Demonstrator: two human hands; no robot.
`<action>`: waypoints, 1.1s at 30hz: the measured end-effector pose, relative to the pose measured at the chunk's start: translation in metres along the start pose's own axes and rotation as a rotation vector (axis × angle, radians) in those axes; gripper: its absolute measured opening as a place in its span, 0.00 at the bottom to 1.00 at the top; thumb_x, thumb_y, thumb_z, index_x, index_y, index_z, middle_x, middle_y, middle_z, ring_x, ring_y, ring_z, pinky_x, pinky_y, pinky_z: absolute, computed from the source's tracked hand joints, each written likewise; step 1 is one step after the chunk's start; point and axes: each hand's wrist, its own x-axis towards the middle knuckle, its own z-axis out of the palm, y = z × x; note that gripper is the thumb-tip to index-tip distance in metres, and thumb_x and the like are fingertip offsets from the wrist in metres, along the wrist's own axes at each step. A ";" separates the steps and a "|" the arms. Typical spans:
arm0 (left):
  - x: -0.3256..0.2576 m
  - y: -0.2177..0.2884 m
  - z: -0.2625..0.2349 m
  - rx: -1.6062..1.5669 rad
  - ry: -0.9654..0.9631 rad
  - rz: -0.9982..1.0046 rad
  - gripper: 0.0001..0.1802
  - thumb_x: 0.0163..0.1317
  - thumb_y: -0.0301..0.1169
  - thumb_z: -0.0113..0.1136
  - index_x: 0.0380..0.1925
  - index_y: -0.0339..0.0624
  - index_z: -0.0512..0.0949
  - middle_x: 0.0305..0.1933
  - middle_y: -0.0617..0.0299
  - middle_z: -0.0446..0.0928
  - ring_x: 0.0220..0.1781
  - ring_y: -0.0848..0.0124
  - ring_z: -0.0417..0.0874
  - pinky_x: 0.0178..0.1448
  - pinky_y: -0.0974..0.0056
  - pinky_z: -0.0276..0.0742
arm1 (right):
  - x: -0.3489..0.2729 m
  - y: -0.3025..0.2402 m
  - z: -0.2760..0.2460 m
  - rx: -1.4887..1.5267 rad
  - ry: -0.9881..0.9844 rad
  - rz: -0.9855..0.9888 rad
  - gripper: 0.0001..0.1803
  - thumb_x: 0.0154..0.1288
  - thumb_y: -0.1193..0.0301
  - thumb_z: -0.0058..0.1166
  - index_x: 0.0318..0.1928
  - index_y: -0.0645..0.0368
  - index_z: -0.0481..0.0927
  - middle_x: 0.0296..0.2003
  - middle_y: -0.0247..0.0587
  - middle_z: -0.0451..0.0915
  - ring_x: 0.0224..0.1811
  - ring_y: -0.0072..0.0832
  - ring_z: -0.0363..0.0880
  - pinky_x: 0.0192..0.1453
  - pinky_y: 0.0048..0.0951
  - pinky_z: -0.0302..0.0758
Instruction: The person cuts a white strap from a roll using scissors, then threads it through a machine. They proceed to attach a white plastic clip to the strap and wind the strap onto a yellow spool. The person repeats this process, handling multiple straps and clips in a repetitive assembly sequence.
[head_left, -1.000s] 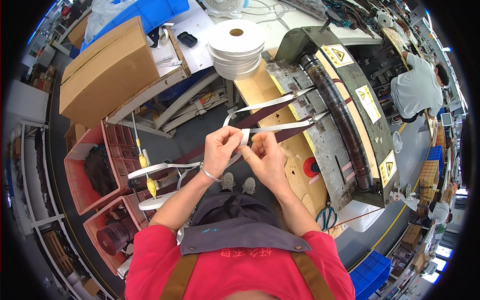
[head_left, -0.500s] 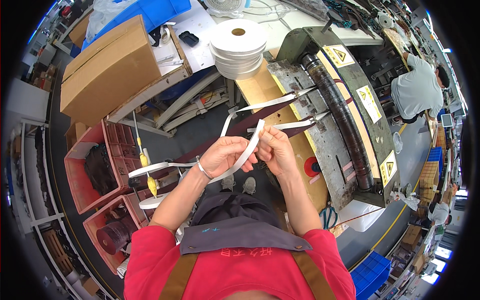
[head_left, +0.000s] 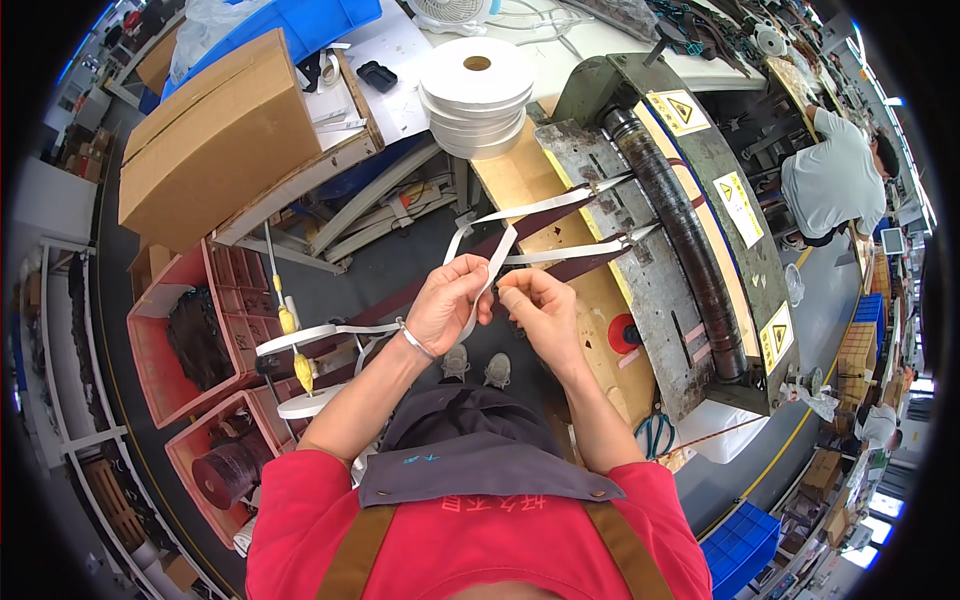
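Observation:
My left hand pinches a narrow white tape between thumb and fingers. Its free end sticks up past my fingertips, and the rest hangs down below the hand. Just to the right, my right hand has its fingers curled and pinched together, apart from the tape; whatever they may hold is too small to make out. Beyond both hands, two white strips run along dark maroon bands onto the metal plate of a machine with a dark roller.
White tape rolls are stacked beyond my hands. A cardboard box sits at the far left, above red crates. A tape reel hangs on a stand at left. Scissors lie right of me. Another person works at far right.
My hands have come apart: the right has let go of the tape and drawn slightly right and down. My left hand still holds the tape, whose free end has shifted left.

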 end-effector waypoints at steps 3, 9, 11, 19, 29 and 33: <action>-0.002 0.000 0.001 0.038 0.009 0.001 0.06 0.60 0.31 0.51 0.32 0.40 0.70 0.22 0.66 0.68 0.20 0.79 0.69 0.22 0.74 0.64 | -0.002 -0.021 0.007 0.022 -0.062 -0.004 0.05 0.59 0.80 0.45 0.31 0.71 0.73 0.23 0.40 0.77 0.25 0.22 0.78 0.32 0.22 0.76; -0.003 -0.005 0.004 0.121 0.047 0.043 0.07 0.60 0.32 0.51 0.31 0.40 0.70 0.19 0.71 0.67 0.15 0.84 0.64 0.18 0.78 0.57 | 0.001 -0.009 0.008 0.030 0.015 0.023 0.05 0.57 0.74 0.51 0.30 0.63 0.77 0.19 0.27 0.73 0.19 0.10 0.67 0.22 0.13 0.64; -0.003 -0.005 0.004 0.158 0.067 0.054 0.07 0.60 0.32 0.51 0.31 0.40 0.70 0.18 0.72 0.66 0.15 0.85 0.63 0.17 0.79 0.56 | 0.003 -0.002 0.006 -0.022 0.020 0.022 0.05 0.57 0.73 0.52 0.30 0.63 0.77 0.19 0.28 0.74 0.19 0.11 0.67 0.22 0.13 0.64; -0.002 -0.007 0.001 0.304 0.093 0.160 0.06 0.60 0.31 0.51 0.30 0.41 0.70 0.18 0.72 0.65 0.15 0.86 0.61 0.17 0.80 0.55 | 0.005 0.002 0.005 -0.050 0.009 0.040 0.05 0.57 0.74 0.51 0.29 0.64 0.76 0.20 0.31 0.75 0.19 0.13 0.70 0.22 0.14 0.67; -0.004 -0.006 0.005 0.633 0.121 0.298 0.05 0.61 0.29 0.49 0.30 0.39 0.68 0.22 0.73 0.67 0.23 0.87 0.63 0.25 0.80 0.60 | 0.006 0.001 0.003 -0.083 -0.002 0.046 0.06 0.57 0.75 0.50 0.29 0.66 0.76 0.20 0.34 0.76 0.19 0.15 0.72 0.23 0.16 0.69; -0.006 -0.004 0.010 0.654 0.125 0.355 0.05 0.61 0.29 0.49 0.30 0.39 0.68 0.23 0.71 0.68 0.22 0.86 0.65 0.25 0.79 0.62 | 0.005 -0.002 0.004 -0.064 -0.001 0.049 0.06 0.58 0.75 0.49 0.30 0.67 0.76 0.21 0.36 0.77 0.20 0.17 0.74 0.25 0.17 0.71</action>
